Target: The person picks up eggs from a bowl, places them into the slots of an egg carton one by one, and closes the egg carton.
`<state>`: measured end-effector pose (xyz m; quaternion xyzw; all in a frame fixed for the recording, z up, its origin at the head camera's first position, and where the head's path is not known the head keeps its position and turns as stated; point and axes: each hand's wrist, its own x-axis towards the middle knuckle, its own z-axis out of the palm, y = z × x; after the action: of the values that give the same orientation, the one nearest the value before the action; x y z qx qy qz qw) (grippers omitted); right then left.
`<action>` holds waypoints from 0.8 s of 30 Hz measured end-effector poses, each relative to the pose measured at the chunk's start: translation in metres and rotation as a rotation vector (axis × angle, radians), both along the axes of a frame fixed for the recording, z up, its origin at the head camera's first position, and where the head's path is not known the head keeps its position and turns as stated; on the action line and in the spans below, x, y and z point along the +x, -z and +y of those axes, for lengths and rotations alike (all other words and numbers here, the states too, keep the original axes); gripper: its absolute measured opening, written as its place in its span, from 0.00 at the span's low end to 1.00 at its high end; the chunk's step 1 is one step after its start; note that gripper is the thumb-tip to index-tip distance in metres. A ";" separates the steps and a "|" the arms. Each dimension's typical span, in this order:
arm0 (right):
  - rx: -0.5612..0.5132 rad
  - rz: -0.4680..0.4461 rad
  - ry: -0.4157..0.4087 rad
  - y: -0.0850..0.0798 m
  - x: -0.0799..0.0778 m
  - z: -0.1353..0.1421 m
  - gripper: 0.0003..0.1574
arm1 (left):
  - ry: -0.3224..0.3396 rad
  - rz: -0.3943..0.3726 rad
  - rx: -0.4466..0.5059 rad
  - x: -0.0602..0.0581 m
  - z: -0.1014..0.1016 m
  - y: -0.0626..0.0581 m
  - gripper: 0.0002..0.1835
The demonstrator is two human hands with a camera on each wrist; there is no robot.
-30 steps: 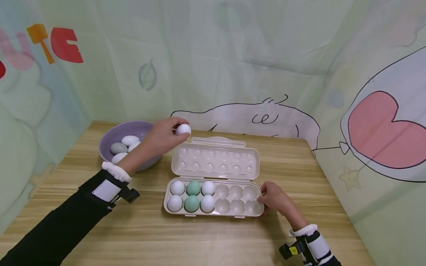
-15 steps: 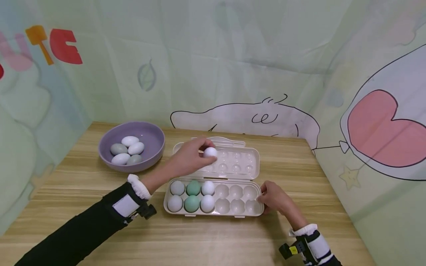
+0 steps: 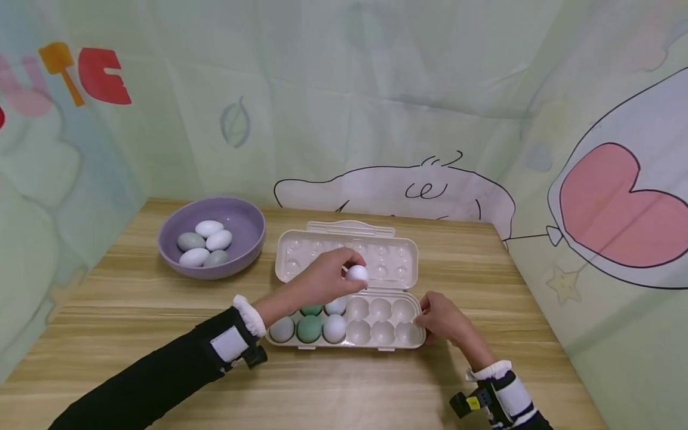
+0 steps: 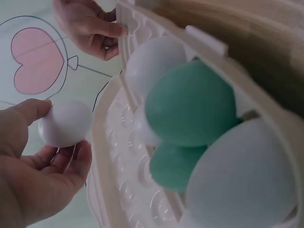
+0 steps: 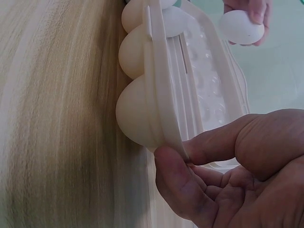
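Note:
Between thumb and fingers, my left hand [image 3: 321,279] pinches a white egg [image 3: 357,275] above the middle of an open egg carton [image 3: 344,341]. In the left wrist view that egg [image 4: 66,123] is clear of the carton. White and green eggs [image 3: 309,329] fill the carton's left half, the back ones partly hidden behind my left wrist. Bare cups [image 3: 381,309] show in its right half. My right hand [image 3: 447,321] grips the carton's right end; in the right wrist view the thumb and a finger [image 5: 178,185] pinch its rim.
A purple bowl [image 3: 249,251] holding several white and grey eggs [image 3: 218,240] stands at the back left of the wooden table [image 3: 344,388]. The carton's raised lid [image 3: 400,263] lies back behind the cups. Printed cloth [image 3: 322,89] hangs behind the table and along its sides.
My left hand has carried the white egg from beside the bowl rightward and down, past the lid to the carton's middle. The right hand has kept its hold on the carton.

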<state>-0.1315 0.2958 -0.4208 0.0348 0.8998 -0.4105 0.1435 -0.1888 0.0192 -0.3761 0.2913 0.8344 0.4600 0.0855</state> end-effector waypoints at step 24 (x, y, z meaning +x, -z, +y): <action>-0.050 0.011 -0.011 0.000 0.001 0.002 0.10 | 0.101 0.269 -0.206 0.009 0.012 0.044 0.16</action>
<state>-0.1305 0.2977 -0.4209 0.0241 0.8902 -0.4324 0.1414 -0.1802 0.0313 -0.4198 0.3815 0.8654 0.3240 0.0253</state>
